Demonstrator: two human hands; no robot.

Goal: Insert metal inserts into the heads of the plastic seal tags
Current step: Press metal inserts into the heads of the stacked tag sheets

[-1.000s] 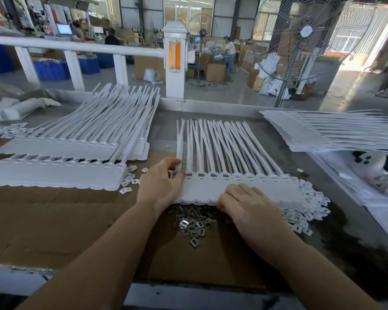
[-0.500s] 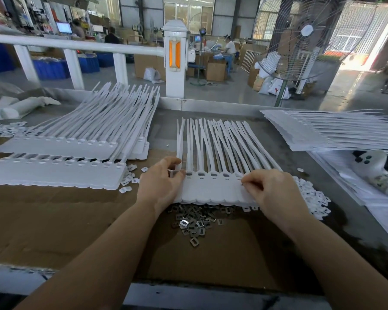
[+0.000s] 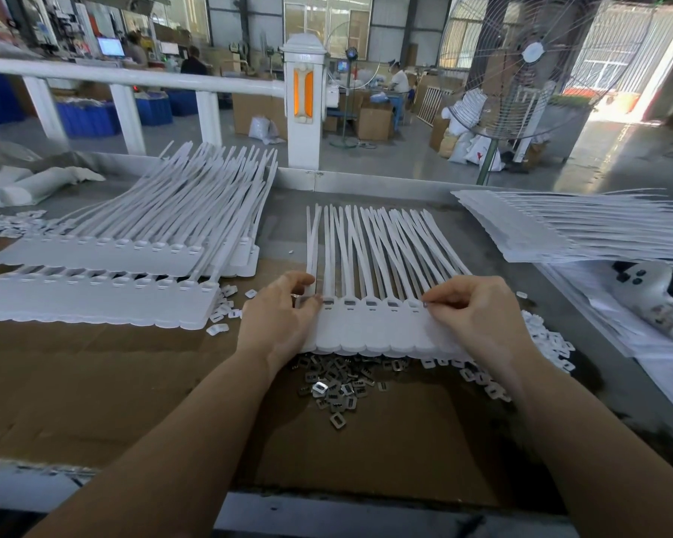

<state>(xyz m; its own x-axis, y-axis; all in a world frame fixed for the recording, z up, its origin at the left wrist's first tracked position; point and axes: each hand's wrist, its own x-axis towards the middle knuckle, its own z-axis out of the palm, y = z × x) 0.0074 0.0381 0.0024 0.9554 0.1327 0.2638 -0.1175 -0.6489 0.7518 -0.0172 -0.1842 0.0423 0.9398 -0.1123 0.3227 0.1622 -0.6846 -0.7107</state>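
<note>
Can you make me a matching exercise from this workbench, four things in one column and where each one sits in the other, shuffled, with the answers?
Things
1. metal inserts
2. left hand
3. right hand
4. finished tag stacks

Places
A. at the right end of the row of tag heads, fingers pinched together
B. loose pile just in front of the tag strip
C. far left on the cardboard
D. at the left end of the tag strip

Pairs: 1-B, 2-D, 3-A, 4-C
</note>
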